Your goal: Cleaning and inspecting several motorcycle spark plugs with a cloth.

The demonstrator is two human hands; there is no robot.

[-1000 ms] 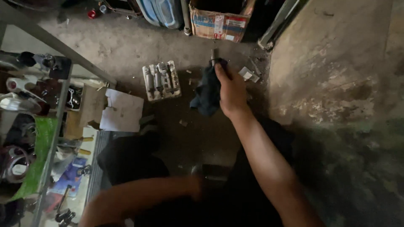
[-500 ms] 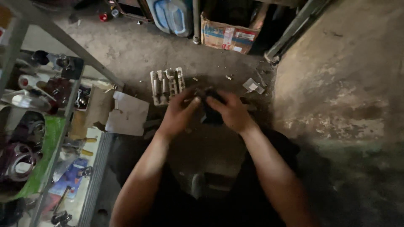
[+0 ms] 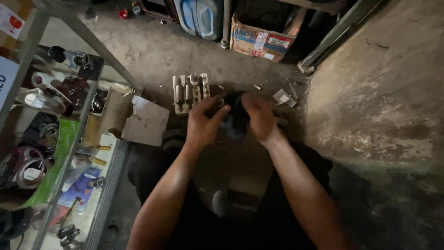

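Observation:
Both of my hands are raised in front of me over a dirty concrete floor. My left hand [image 3: 203, 122] and my right hand [image 3: 259, 118] each grip a side of a dark rag [image 3: 235, 119] bunched between them. Something small seems wrapped in the cloth, but it is hidden. Just beyond my left hand a pale tray of metal sockets [image 3: 189, 91] lies on the floor.
A metal shelf rack [image 3: 69, 115] crowded with tools, jars and tape rolls stands at the left. A torn cardboard piece [image 3: 145, 122] lies beside it. A cardboard box [image 3: 263, 39] and a blue jerrycan [image 3: 201, 16] stand at the back. A rough wall [image 3: 384, 92] rises at the right.
One second ago my right hand alone held the rag up while my left arm was low. My left hand has since come up and both now work the rag together.

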